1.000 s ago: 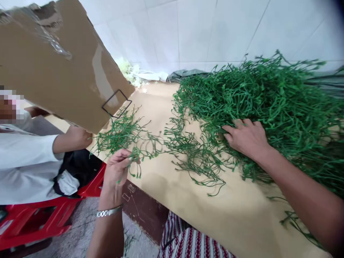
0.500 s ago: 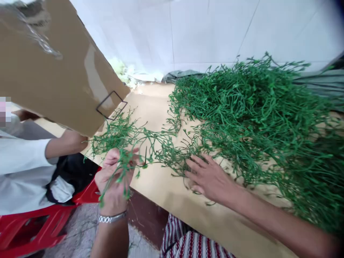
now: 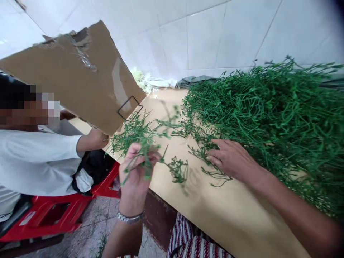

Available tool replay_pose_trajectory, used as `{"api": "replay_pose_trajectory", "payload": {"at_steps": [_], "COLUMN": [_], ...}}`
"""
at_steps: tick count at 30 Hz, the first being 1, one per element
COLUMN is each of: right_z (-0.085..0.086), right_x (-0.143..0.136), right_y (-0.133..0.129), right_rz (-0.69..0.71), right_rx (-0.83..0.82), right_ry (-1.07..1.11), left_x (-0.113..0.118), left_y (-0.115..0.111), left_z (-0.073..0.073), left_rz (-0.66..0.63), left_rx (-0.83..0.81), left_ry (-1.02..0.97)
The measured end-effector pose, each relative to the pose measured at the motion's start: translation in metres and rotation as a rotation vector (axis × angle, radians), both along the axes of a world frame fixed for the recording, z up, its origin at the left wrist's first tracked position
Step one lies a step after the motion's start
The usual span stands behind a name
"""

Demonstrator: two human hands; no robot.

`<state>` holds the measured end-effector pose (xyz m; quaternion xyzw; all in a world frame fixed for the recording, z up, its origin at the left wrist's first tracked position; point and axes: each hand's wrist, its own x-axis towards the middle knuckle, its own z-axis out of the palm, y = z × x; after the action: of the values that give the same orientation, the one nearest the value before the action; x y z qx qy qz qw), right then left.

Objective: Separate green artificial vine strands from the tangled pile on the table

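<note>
Our left hand [image 3: 135, 172] fingers pinched shut on a green sprig [image 3: 146, 157] off the table edge [image 3: 172, 195], right hand [image 3: 232, 159] spread flat on loose stems [image 3: 209, 152]; only few separated, big stem pile [image 3: 271, 114] left.

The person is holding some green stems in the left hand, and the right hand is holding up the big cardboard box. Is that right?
Not quite. The head view shows the left hand does hold green stems, but the right hand lies on the green stems pile on the table. The cardboard box is beside a co-worker.
</note>
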<state>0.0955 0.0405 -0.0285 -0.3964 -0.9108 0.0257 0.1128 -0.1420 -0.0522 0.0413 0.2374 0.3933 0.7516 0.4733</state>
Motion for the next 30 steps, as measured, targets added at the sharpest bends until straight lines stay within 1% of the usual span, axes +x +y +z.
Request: {"api": "replay_pose_trajectory", "payload": {"at_steps": [2,5,7,10,12,13,14,15,17,19,21,23,25,26,27,28,30], "right_z": [0.013,0.029,0.034,0.035,0.034,0.034,0.035,0.036,0.041,0.048,0.056,0.064,0.071,0.074,0.076,0.077,0.075], "right_x": [0.003,0.003,-0.002,-0.013,-0.013,-0.01,-0.004,0.004,0.025,0.047,0.067,0.082,0.094,0.099,0.104,0.108,0.115], "right_y": [-0.011,-0.034,-0.05,-0.071,-0.082,-0.085,-0.088,-0.091,-0.098,-0.106,-0.114,-0.119,-0.119,-0.116,-0.113,-0.109,-0.102], "right_rz": [0.035,0.102,0.178,0.271,0.309,0.321,0.318,0.285,0.162,0.049,-0.022,-0.116,-0.203,-0.219,-0.21,-0.175,-0.086], "right_rx": [-0.067,-0.231,-0.273,-0.254,-0.267,-0.271,-0.262,-0.242,-0.173,-0.082,0.033,0.186,0.308,0.32,0.283,0.204,-0.011], "right_ry": [0.193,0.463,0.534,0.593,0.624,0.624,0.626,0.638,0.704,0.823,0.945,1.012,0.941,0.846,0.727,0.601,0.411], "left_x": [0.016,0.033,0.041,0.049,0.052,0.053,0.055,0.057,0.063,0.074,0.088,0.103,0.116,0.121,0.126,0.131,0.138], "left_y": [0.007,0.008,0.003,-0.005,-0.008,-0.009,-0.01,-0.009,-0.007,-0.002,0.003,0.008,0.01,0.011,0.012,0.013,0.015], "left_z": [-0.002,0.002,0.008,0.018,0.022,0.021,0.019,0.015,0.002,-0.013,-0.027,-0.036,-0.041,-0.042,-0.042,-0.043,-0.045], "left_rz": [-0.112,-0.209,-0.274,-0.328,-0.366,-0.394,-0.435,-0.488,-0.618,-0.742,-0.808,-0.833,-0.858,-0.879,-0.902,-0.922,-0.96], "left_rx": [-0.01,0.007,-0.001,0.021,0.042,0.045,0.037,0.022,-0.019,-0.045,-0.024,0.03,0.088,0.117,0.144,0.169,0.212], "left_ry": [-0.057,-0.126,-0.146,-0.126,-0.067,-0.032,0.002,0.028,0.045,0.041,0.064,0.12,0.213,0.274,0.337,0.394,0.451]}}
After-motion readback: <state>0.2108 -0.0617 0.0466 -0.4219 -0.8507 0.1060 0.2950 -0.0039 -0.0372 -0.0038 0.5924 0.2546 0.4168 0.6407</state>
